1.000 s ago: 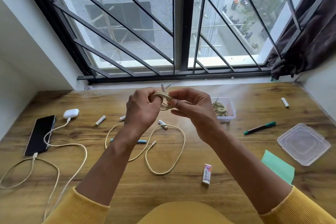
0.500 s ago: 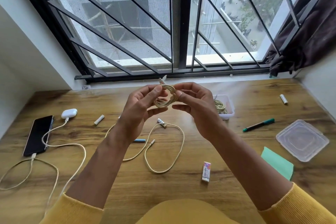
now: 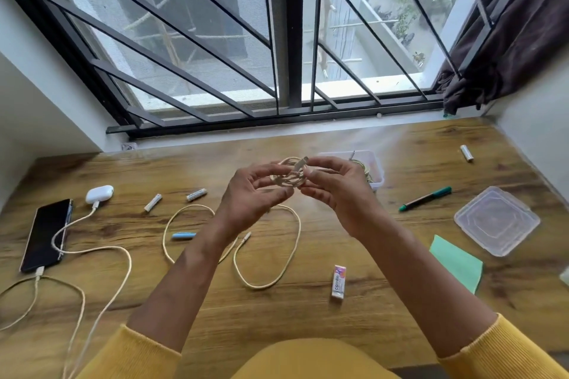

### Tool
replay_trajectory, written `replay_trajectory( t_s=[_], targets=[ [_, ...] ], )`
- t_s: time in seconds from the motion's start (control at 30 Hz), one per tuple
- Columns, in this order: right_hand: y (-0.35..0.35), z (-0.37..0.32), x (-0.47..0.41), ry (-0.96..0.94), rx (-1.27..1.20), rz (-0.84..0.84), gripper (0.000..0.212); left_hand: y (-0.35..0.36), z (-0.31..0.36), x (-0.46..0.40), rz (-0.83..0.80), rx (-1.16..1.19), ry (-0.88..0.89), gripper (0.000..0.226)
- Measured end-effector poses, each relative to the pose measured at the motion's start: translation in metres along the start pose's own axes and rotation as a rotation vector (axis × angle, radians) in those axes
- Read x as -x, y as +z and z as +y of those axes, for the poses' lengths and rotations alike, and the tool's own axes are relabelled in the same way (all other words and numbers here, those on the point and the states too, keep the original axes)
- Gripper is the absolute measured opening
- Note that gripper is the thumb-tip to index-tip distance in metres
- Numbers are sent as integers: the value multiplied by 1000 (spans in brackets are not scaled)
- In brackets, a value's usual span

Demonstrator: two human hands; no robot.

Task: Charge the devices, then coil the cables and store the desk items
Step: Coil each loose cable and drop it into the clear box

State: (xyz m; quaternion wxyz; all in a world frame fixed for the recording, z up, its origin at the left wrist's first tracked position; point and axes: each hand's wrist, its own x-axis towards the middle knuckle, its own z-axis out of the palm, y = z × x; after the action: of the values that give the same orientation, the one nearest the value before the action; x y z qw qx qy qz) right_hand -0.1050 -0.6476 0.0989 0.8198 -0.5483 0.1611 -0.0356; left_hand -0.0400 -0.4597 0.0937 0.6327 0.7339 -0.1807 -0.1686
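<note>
**Above the desk: both hands working a coiled cable**

Above the wooden desk (image 3: pixel 400 301), w/ the window behind, both hands are holding one small coiled cable (image 3: pixel 288 177) up in the air, near the desk's far middle. Left hand (image 3: pixel 257 194) is gripping the coil's left side, fingers curled round the loops. Right hand (image 3: pixel 335 191) is pinching the right side, w/ the cable's plug end poking up btwn the two hands. The coil is blurred, so the loop count can't be told.

Just behind the right hand, a clear container (image 3: pixel 374 168) is sitting on the desk w/ another coiled cable inside, partly hidden. Below the hands, a loose cable (image 3: pixel 271 281) is lying in open loops on the wood, one plug end resting inside the loop.

At left, a dark phone (image 3: pixel 46 234) is lying flat w/ a cable plugged into its near end. Beyond it, a white earbud case (image 3: pixel 100 193) is also sitting w/ a cable plugged in. Two batteries (image 3: pixel 153 202) are lying btwn the case and the left hand; a third battery (image 3: pixel 466 153) is lying far right. A blue pen cap (image 3: pixel 183 236) is resting inside the loose cable's left loop.

At right, a green-capped marker (image 3: pixel 426 198) is lying near a clear lid (image 3: pixel 495 220), w/ a green sticky pad (image 3: pixel 455 266) just in front of the lid. An eraser (image 3: pixel 338 281) is lying near the desk's front, apart from the rest.
</note>
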Motion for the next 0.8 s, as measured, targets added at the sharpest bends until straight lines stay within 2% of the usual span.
replay_trajectory(
  t_s=[0.3,0.47,0.67,0.8],
  targets=[
    [-46,1,-14,-31,68,142,24,44,-7,-34,-45,-50,24,55],
    [-76,-6,-37,-60,160,250,25,71,-15,-72,-1,-154,17,64],
    [-113,-1,-72,-65,401,352,25,103,-30,-104,28,-356,-3,67],
    [-122,4,-82,-147,727,369,25,113,-42,-112,36,-601,28,70]
  ],
)
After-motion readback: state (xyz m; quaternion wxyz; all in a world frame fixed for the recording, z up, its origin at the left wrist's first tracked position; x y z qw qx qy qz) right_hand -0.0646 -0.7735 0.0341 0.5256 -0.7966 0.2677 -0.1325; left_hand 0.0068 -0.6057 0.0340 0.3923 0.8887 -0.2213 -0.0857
